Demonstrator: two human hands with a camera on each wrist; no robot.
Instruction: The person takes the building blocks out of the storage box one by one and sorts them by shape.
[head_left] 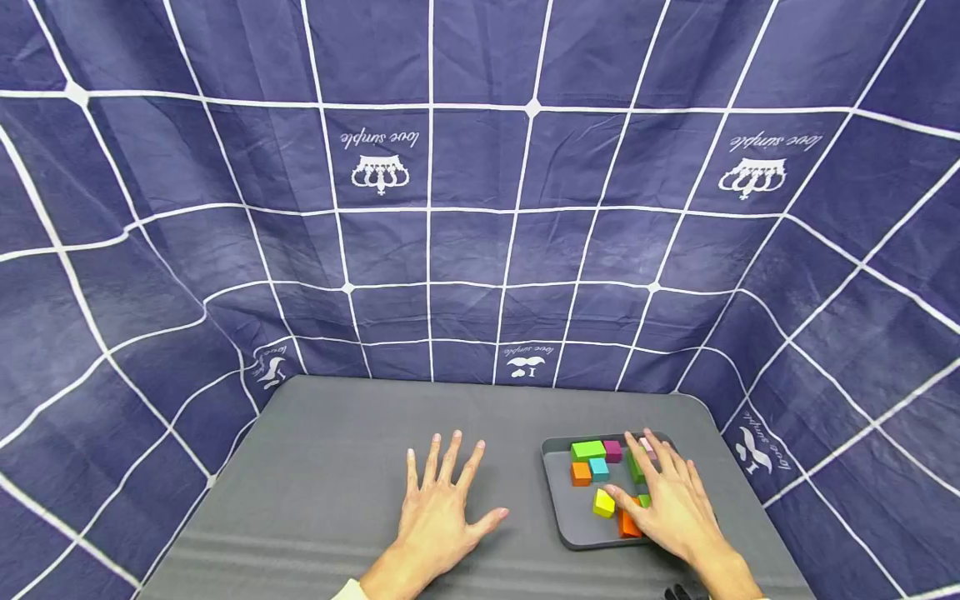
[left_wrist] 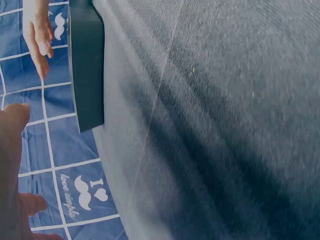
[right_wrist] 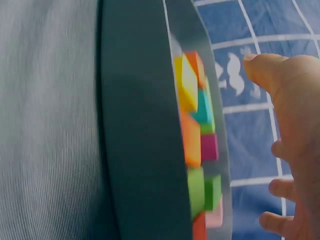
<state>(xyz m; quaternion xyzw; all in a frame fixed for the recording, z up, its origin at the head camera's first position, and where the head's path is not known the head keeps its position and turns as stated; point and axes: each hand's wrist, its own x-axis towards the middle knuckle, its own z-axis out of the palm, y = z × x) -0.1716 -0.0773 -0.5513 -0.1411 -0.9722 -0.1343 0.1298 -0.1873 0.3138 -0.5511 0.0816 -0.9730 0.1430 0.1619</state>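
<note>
My left hand (head_left: 438,517) is held over the grey table with its fingers spread, nothing in it. Over the right side of a shallow grey tray (head_left: 564,525) hovers my right hand (head_left: 675,504), fingers spread and holding nothing. Several coloured blocks lie in the tray: a light green block (head_left: 587,451), a purple block (head_left: 612,452), a teal block (head_left: 598,469), an orange block (head_left: 581,474) and a yellow block (head_left: 603,503). Under the right hand, a dark green block (head_left: 636,469), a pink block (head_left: 647,448) and another orange block (head_left: 628,525) are partly hidden.
The table (head_left: 337,467) has a grey cloth cover with some wrinkles. Behind it and at both sides hangs a blue curtain (head_left: 472,250) with a white grid. A small black object (head_left: 678,592) shows at the bottom edge near the right wrist.
</note>
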